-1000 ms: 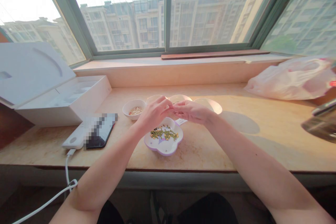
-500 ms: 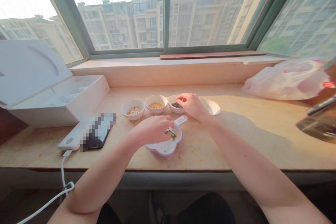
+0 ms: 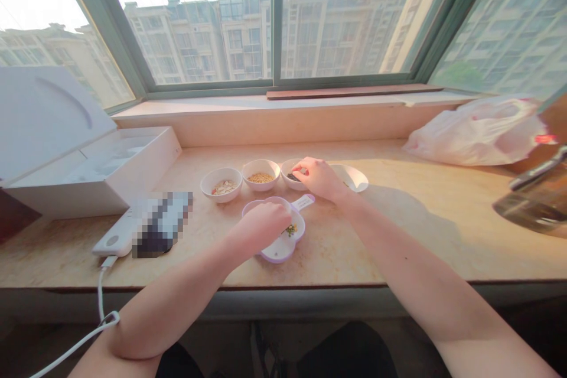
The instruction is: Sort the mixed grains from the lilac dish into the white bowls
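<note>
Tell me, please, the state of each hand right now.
Left hand: curled over the purple plate; grip cannot be told.
Right hand: over the dark-seed bowl; grip cannot be told.

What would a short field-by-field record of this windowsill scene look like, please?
Left hand: curled over lilac-rimmed white flower-shaped plate holding green beans
Right hand: fingertips at small white bowl of dark seeds
Other small white bowls: pale pieces; yellow grains
Surface: beige stone sill

Bright window [image 3: 212, 18] backlight, soft shadows (edges warped, blurred).
</note>
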Demonstrator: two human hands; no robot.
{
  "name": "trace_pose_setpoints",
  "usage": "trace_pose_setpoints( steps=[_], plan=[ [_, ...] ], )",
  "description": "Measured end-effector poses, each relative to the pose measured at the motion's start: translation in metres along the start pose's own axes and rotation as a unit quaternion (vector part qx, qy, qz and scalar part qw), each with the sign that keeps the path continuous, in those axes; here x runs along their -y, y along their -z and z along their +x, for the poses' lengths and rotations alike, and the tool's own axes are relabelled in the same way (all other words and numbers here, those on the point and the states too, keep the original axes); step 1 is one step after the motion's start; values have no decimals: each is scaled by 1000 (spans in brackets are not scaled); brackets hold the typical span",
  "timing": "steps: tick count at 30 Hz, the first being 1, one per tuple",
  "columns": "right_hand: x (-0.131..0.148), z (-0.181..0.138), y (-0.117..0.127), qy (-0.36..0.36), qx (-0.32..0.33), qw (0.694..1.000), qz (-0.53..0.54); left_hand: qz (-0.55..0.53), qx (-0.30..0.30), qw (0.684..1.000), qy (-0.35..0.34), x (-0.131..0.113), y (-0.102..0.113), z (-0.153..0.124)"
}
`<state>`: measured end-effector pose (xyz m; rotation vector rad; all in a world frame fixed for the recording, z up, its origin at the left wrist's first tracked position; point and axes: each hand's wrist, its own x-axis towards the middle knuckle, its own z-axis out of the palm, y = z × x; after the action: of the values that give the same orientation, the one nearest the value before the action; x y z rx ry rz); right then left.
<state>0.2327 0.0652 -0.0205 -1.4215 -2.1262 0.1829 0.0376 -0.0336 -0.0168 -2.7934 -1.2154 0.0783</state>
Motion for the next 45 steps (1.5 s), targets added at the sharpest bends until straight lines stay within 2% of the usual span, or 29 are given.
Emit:
trace_pose_setpoints(
  steps=[4, 6, 14, 25, 37, 40, 42, 45],
  plan=[
    [2, -2, 3, -1, 13, 1000, 6, -18, -62, 998, -17, 1, -5, 2],
    [3, -3, 5, -7, 11, 1000, 7, -30, -73, 996, -28, 4, -4, 4],
    [7, -5, 9, -13, -1, 1000, 23, -98, -67, 992, -48, 18, 5, 6],
    [7, -7, 14, -22, -10, 999, 48, -128, -73, 989, -18, 38, 6, 6],
    [10, -8, 16, -30, -4, 998, 61, -90, -66, 994, 14, 41, 3, 5],
    [11, -8, 17, -33, -12, 997, 75, -101, -93, 991, 13, 42, 6, 5],
    [15, -10, 19, -33, -10, 993, 113, -128, -132, 983, 12, 41, 10, 5],
    [21, -13, 23, -29, 50, 970, 235, -211, -218, 953, 22, 37, 16, 7]
  ],
)
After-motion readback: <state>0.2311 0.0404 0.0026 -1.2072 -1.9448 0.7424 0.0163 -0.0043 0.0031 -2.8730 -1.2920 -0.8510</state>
